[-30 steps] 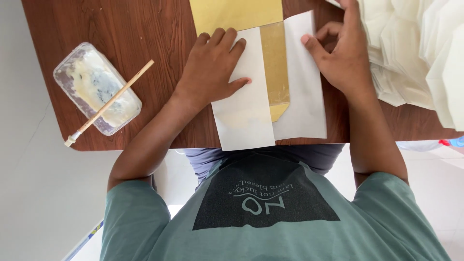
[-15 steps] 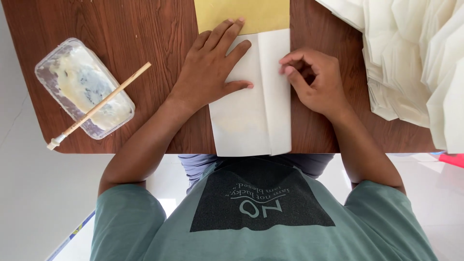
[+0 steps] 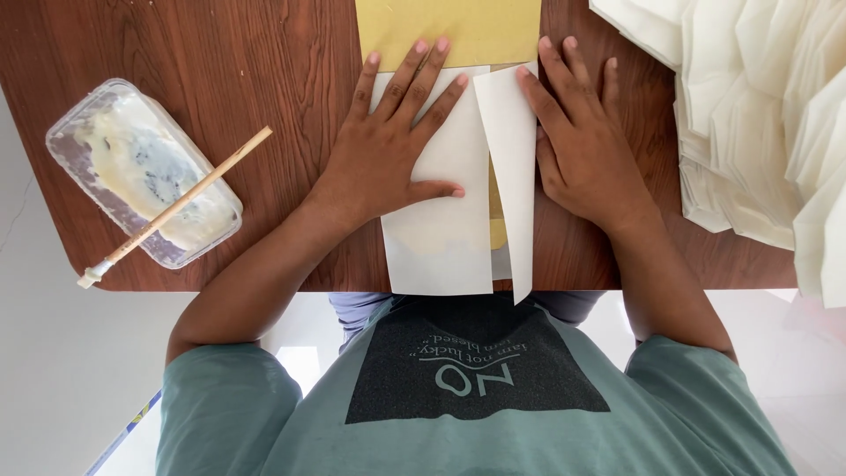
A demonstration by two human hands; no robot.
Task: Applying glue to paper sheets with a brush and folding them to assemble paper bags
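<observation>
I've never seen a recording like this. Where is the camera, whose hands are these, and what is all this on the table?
There is no machine here, only a person working with bare hands. The single picture comes from a camera worn on the person's head and looking down, so their green shirt fills the bottom. On the brown wooden table lies a yellow sheet with a white paper over it. The left hand lies flat on that paper. The right hand rests beside it, fingers on a narrow folded flap. Neither hand grips anything. To the left is a clear plastic tub of whitish paste with a stick across it. To the right is a pile of folded white paper.
</observation>
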